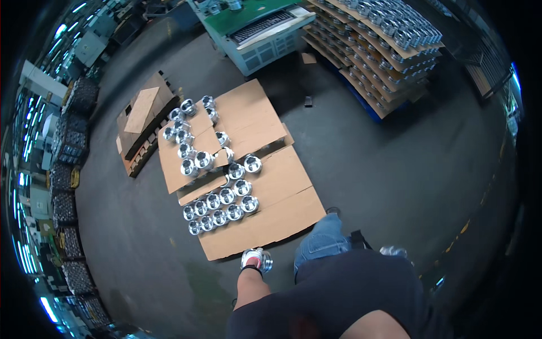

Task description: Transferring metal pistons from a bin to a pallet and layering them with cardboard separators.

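Note:
My left hand (250,257), in a white and reddish glove, is closed around a shiny metal piston (267,261). It hangs low, just off the near edge of a cardboard sheet (271,226). On that sheet stand several silver pistons (219,217) in rows, grouped toward its left side. Cardboard pieces (248,113) farther off carry more pistons (183,137). By my right hip a silvery shape (393,251) shows past my dark shirt, too small to make out. My right hand is hidden there; I cannot see its fingers.
At the far right, a tall stack of pistons (395,28) layered with cardboard rests on a blue pallet (367,110). A green-topped machine table (254,34) stands ahead. To the left lies a wooden pallet (148,121) with boards. Crates of metal parts (72,195) line the left side.

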The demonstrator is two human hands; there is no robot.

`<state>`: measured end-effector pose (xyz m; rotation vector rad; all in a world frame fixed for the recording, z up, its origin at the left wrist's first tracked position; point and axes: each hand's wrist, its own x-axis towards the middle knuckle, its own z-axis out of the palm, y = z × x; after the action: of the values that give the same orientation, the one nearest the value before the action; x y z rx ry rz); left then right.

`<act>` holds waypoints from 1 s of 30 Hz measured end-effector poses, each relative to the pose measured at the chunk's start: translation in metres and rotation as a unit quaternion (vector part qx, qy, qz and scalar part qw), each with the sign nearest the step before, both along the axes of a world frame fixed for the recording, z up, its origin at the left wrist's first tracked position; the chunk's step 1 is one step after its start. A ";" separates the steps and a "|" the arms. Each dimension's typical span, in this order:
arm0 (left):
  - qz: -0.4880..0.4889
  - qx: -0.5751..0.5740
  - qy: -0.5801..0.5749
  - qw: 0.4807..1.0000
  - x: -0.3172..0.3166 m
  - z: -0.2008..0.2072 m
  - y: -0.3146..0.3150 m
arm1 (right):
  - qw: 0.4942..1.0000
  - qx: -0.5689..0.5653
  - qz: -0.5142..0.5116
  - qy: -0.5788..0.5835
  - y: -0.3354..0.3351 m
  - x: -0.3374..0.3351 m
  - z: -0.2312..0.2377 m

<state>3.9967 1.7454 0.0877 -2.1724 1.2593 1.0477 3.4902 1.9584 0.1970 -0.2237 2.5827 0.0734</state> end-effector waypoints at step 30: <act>0.504 -0.005 0.256 0.825 -0.359 0.122 -0.535 | 0.942 -0.096 0.322 0.026 -0.957 -0.381 0.054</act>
<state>3.6377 1.2106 0.2100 -2.6788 0.1207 2.1173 3.1095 1.0010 0.2513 -1.1435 2.4576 0.0648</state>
